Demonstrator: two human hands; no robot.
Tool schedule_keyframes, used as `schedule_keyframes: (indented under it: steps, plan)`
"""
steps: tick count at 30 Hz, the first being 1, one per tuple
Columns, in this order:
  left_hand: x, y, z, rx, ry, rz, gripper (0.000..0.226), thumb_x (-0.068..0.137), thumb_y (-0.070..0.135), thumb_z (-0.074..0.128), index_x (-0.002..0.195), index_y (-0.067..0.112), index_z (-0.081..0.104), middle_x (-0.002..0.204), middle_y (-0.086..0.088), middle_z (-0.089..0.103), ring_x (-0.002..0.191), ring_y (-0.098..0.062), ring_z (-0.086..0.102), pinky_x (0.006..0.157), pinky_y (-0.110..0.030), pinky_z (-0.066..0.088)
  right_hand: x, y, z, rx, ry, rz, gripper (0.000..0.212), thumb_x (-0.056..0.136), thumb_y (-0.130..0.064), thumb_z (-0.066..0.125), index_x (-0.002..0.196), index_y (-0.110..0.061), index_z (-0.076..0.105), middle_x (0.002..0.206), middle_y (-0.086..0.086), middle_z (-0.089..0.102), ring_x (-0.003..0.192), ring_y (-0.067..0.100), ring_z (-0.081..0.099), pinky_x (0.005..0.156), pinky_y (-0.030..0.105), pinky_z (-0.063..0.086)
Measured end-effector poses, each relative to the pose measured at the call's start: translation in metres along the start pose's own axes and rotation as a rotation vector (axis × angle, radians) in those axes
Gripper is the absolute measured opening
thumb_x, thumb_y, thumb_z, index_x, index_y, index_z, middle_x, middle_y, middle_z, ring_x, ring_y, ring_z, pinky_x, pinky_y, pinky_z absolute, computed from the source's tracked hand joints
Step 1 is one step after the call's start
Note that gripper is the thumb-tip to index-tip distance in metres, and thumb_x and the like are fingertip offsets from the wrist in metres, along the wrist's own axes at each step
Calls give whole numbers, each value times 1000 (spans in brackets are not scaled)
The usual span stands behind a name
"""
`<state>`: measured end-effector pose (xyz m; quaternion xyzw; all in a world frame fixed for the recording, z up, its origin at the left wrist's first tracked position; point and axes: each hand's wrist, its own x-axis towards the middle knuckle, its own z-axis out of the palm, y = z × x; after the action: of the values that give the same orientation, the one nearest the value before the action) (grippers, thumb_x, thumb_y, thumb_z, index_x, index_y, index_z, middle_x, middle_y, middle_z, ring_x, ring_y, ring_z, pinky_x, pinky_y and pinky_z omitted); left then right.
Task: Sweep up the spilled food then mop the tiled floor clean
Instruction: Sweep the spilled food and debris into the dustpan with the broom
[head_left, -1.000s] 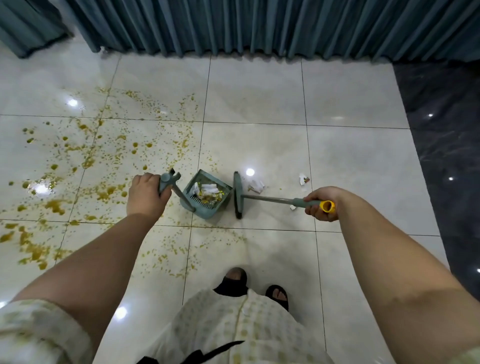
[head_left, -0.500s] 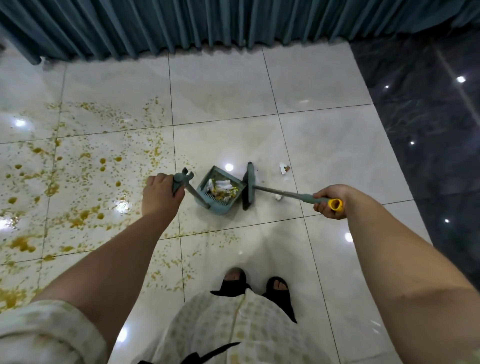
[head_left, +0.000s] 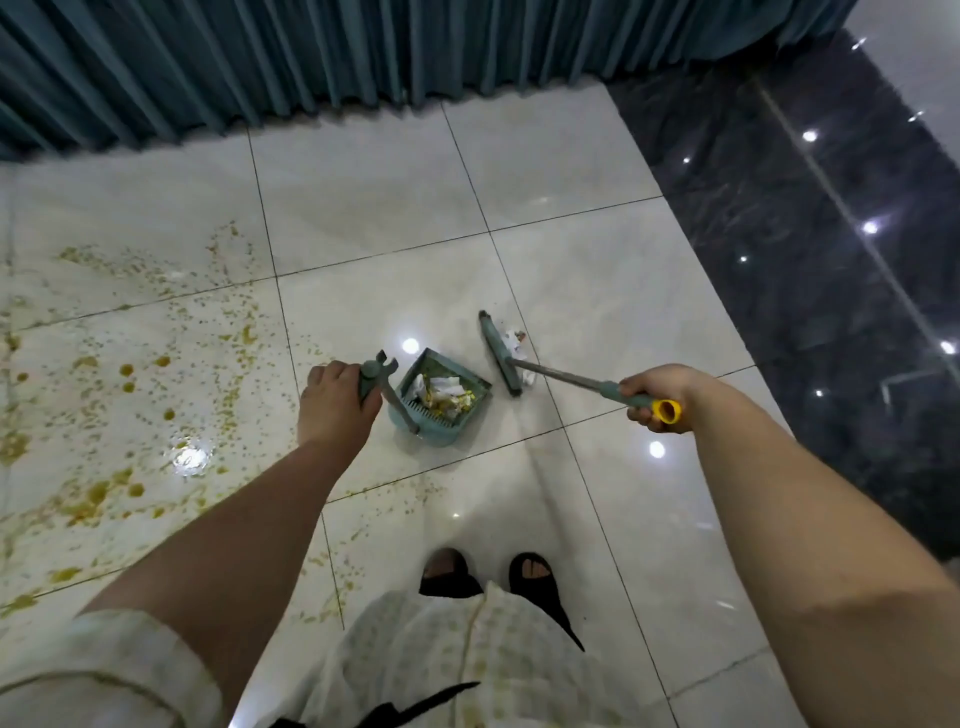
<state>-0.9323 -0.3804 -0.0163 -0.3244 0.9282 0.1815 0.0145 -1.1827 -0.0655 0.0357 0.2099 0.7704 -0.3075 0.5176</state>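
Observation:
My left hand grips the handle of a teal dustpan that stands on the pale tiled floor and holds white paper scraps and yellow food. My right hand grips the yellow-capped end of a teal broom handle. The broom head rests on the floor just right of the dustpan, with a few white scraps lying on its far side. Yellow spilled food is spattered over the tiles to the left.
A teal curtain hangs along the far edge of the floor. Dark glossy tiles border the pale ones on the right. My feet in black sandals stand below the dustpan.
The view has swung to the right, so the spill sits further left. The broom head has moved away from the dustpan and now lies behind the white scraps on the right.

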Motion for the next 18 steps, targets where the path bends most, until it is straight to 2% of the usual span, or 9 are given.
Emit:
schedule_keyframes:
  steps: [4, 6, 9, 13, 16, 18]
  plan:
    - [7, 25, 7, -4, -27, 24, 31, 93, 31, 53, 109, 5, 61, 108, -12, 58, 107, -32, 45, 87, -42, 42, -16, 1, -12, -36, 65, -104, 34, 92, -14, 56, 125, -7, 55, 71, 14, 55, 40, 15, 46, 35, 19, 37]
    - [10, 36, 11, 2, -41, 28, 32, 93, 32, 53, 111, 6, 60, 110, -11, 57, 109, -31, 44, 87, -41, 42, -25, 1, -10, -119, 111, -187, 35, 91, -11, 57, 125, -14, 57, 73, 14, 56, 47, 18, 46, 40, 21, 37]
    - [15, 50, 18, -21, -38, 30, 31, 92, 31, 54, 108, 5, 61, 108, -12, 58, 107, -31, 45, 85, -42, 43, -20, 6, 1, -224, 192, -279, 43, 90, -9, 61, 132, -15, 57, 70, 12, 56, 47, 20, 45, 43, 22, 35]
    - [23, 66, 26, -44, -40, 14, 32, 93, 33, 54, 104, 5, 62, 104, -12, 59, 105, -30, 45, 83, -41, 44, 18, 11, 25, -322, 289, -328, 50, 90, -9, 54, 139, -20, 52, 73, 7, 58, 48, 24, 53, 43, 22, 39]
    - [34, 79, 34, -33, -32, 27, 31, 93, 35, 53, 101, 6, 61, 102, -10, 59, 103, -29, 46, 80, -41, 46, 56, 8, 39, -337, 320, -344, 48, 88, -7, 50, 134, -19, 57, 86, 10, 63, 53, 26, 59, 44, 22, 43]
    - [45, 88, 39, -25, -24, 49, 31, 92, 36, 54, 98, 7, 61, 100, -9, 58, 102, -28, 46, 78, -41, 46, 84, 7, 45, -318, 318, -328, 45, 87, -6, 49, 129, -16, 59, 85, 13, 65, 56, 29, 62, 47, 24, 48]
